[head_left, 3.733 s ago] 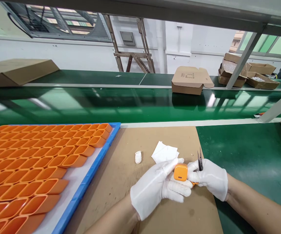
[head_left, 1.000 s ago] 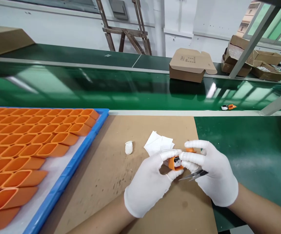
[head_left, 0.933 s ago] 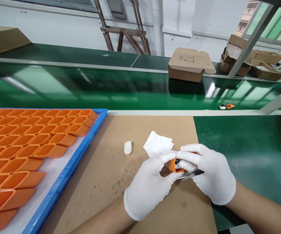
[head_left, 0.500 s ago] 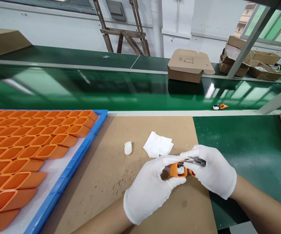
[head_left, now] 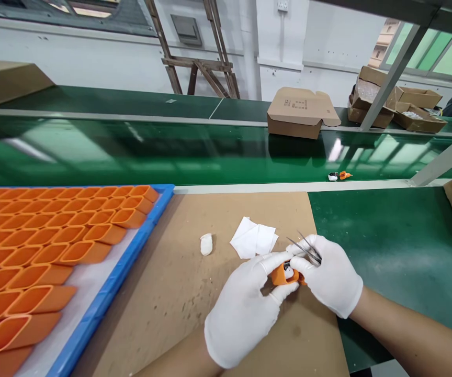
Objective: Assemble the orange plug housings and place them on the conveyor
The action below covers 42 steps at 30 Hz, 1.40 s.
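White gloves cover both hands. My left hand (head_left: 247, 306) is closed around an orange plastic shell (head_left: 278, 275), thumb and fingers on its sides. A white and black part (head_left: 288, 270) shows inside the shell's opening. In my right hand (head_left: 330, 275) are metal tweezers (head_left: 310, 250), their spread tips pointing up and left, away from the shell. The right fingertips touch the shell's right end, where another orange bit shows, partly hidden. Beyond the hands lie white paper pieces (head_left: 254, 237), with a small white wrapped piece (head_left: 206, 244) to their left, on a brown cardboard sheet (head_left: 179, 293).
A blue-rimmed tray (head_left: 122, 272) of orange sleeves (head_left: 88, 252) fills the left. Behind runs a green conveyor belt (head_left: 218, 157) with small orange and white parts (head_left: 342, 175). An open carton (head_left: 302, 112) stands beyond it. A metal post (head_left: 443, 159) rises at right.
The tweezers have swung away from the shell's opening, tips now upward and open. My right hand has shifted left, and the shell has tilted slightly. The camera view has moved a little.
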{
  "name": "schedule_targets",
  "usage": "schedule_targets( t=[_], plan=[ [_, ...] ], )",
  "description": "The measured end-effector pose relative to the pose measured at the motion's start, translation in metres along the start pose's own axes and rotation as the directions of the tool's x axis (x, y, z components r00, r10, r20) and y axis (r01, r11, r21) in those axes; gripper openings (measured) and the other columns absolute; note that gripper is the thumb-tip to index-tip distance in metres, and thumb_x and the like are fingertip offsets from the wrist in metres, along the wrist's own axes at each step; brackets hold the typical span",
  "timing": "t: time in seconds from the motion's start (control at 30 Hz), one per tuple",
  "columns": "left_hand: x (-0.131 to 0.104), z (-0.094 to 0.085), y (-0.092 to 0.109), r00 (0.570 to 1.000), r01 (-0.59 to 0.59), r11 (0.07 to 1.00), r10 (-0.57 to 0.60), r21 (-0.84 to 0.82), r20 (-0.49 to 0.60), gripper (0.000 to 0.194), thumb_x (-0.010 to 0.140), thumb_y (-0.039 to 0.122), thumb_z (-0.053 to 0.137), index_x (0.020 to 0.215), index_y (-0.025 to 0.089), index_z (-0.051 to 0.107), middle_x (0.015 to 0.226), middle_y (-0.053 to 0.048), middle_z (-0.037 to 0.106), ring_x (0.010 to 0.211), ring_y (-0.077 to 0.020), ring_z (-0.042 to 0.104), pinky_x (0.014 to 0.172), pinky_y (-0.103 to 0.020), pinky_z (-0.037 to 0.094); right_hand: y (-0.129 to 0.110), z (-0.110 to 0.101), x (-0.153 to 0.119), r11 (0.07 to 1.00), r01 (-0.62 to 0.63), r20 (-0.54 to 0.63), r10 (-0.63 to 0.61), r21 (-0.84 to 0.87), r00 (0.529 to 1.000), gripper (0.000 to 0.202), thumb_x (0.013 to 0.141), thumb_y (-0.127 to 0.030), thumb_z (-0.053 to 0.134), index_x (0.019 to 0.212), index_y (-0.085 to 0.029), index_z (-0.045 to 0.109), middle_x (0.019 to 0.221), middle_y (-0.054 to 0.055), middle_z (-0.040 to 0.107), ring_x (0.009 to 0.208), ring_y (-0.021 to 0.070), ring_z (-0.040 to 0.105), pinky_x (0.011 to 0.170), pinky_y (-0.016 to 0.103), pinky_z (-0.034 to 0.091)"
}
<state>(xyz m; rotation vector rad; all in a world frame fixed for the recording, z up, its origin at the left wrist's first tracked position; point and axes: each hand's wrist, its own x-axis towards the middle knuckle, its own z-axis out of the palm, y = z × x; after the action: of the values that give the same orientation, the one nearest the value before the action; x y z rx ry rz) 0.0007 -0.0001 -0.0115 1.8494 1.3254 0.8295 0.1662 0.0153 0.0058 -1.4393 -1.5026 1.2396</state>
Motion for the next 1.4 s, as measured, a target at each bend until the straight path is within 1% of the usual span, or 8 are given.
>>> schedule_targets(
  t=[0.17,0.4,0.63,0.77,0.9,1.07,1.27,1.4],
  plan=[
    [0.0,0.0,-0.006,0.997,0.077,0.958,-0.079,-0.276,0.004,0.038,0.078,0.018,0.069,0.113,0.032,0.067,0.12,0.0,0.071,0.112,-0.0239,0.064,0.102,-0.04,0.048,-0.006,-0.002,-0.001,0.991,-0.023,-0.056,0.031,0.128,0.998,0.017,0.071,-0.02,0.062,0.086,-0.018,0.068,0.068,-0.001,0.069,0.061,0.0149,0.066,0.056,0.024,0.055],
    [0.003,-0.001,-0.003,0.993,0.119,0.79,-0.11,-0.602,0.052,0.03,0.075,0.013,0.069,0.101,0.028,0.069,0.116,-0.002,0.071,0.104,-0.0207,0.068,0.095,-0.035,0.056,-0.011,-0.004,-0.007,0.996,0.034,-0.05,-0.029,0.086,0.998,0.019,0.075,-0.025,0.061,0.09,-0.021,0.072,0.075,0.0,0.072,0.065,0.0157,0.068,0.06,0.026,0.057],
    [0.006,-0.005,0.002,0.976,0.203,0.724,-0.201,-0.659,0.08,0.029,0.072,0.017,0.074,0.099,0.025,0.068,0.113,-0.004,0.073,0.1,-0.0218,0.07,0.095,-0.037,0.057,-0.011,-0.003,-0.009,0.947,0.239,-0.117,-0.268,-0.212,0.956,0.018,0.074,-0.024,0.066,0.091,-0.024,0.073,0.078,0.0,0.069,0.06,0.0147,0.062,0.06,0.027,0.053],
    [0.007,-0.005,0.001,0.981,0.19,0.779,-0.179,-0.597,0.079,0.027,0.073,0.016,0.072,0.099,0.026,0.068,0.116,-0.003,0.072,0.103,-0.0226,0.069,0.094,-0.038,0.056,-0.013,0.0,-0.012,0.894,0.315,-0.141,-0.374,-0.319,0.917,0.01,0.075,-0.019,0.062,0.078,-0.024,0.071,0.066,-0.001,0.065,0.055,0.0142,0.06,0.053,0.026,0.049],
    [0.007,-0.006,0.001,0.983,0.177,0.871,-0.182,-0.458,0.034,0.029,0.071,0.016,0.072,0.098,0.026,0.07,0.111,-0.003,0.073,0.103,-0.0247,0.069,0.094,-0.04,0.056,-0.014,-0.002,-0.014,0.941,0.245,-0.164,-0.286,-0.232,0.944,0.01,0.075,-0.023,0.059,0.066,-0.022,0.063,0.064,0.0,0.065,0.052,0.014,0.059,0.048,0.025,0.047],
    [0.009,-0.01,0.006,0.973,0.23,0.863,-0.191,-0.45,0.131,0.031,0.071,0.016,0.07,0.1,0.026,0.069,0.112,-0.004,0.073,0.105,-0.0255,0.067,0.095,-0.04,0.055,-0.012,-0.003,-0.012,0.942,0.179,-0.137,-0.225,-0.285,0.965,0.011,0.072,-0.02,0.056,0.068,-0.023,0.066,0.065,0.0,0.065,0.055,0.0146,0.059,0.051,0.026,0.048],
    [0.019,-0.024,0.005,0.935,0.302,0.758,-0.118,-0.578,0.333,0.028,0.072,0.028,0.074,0.098,0.02,0.067,0.098,-0.008,0.072,0.099,-0.0269,0.067,0.092,-0.044,0.053,-0.013,-0.012,-0.013,0.987,0.12,-0.272,-0.088,0.103,0.958,0.011,0.068,-0.026,0.065,0.075,-0.022,0.071,0.081,0.004,0.073,0.072,0.0211,0.068,0.065,0.032,0.056],
    [0.019,-0.033,0.005,0.885,0.374,0.54,0.035,-0.755,0.463,0.036,0.073,0.043,0.074,0.102,0.022,0.069,0.121,-0.012,0.063,0.118,-0.0319,0.056,0.096,-0.048,0.05,-0.011,-0.019,-0.007,0.901,0.015,-0.213,0.086,0.433,0.973,0.017,0.062,-0.03,0.075,0.075,-0.019,0.071,0.075,0.005,0.072,0.068,0.0197,0.066,0.061,0.031,0.054]
  ],
)
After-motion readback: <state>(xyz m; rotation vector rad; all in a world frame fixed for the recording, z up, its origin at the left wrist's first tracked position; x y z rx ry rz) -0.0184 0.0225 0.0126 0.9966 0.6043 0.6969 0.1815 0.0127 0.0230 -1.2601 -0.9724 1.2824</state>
